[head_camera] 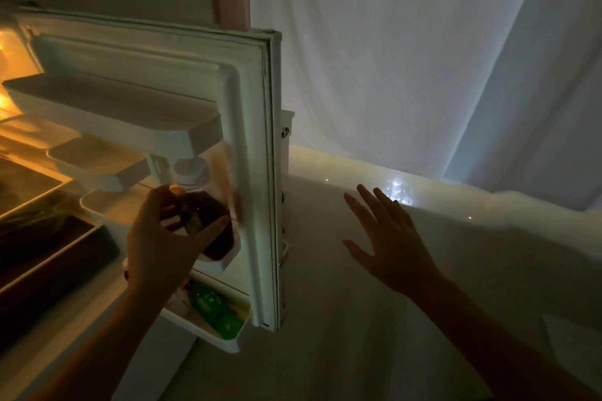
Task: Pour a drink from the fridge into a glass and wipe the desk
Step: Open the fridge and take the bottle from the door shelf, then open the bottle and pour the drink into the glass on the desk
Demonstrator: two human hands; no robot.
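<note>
The fridge door (254, 146) stands open in front of me, its inner shelves facing left. A clear bottle (202, 205) of dark brown drink with a white cap sits at the door's middle shelf. My left hand (163, 238) is wrapped around the bottle's body, thumb and fingers on either side. My right hand (387, 238) hovers to the right of the door with fingers spread, holding nothing. No glass shows clearly; a faint glinting object (397, 190) sits far right, too dim to identify.
The lit fridge interior (29, 179) with shelves and a drawer lies at left. A green bottle (211, 306) lies in the bottom door shelf (208, 332). White cloth covers the surface (325, 319) and the wall behind.
</note>
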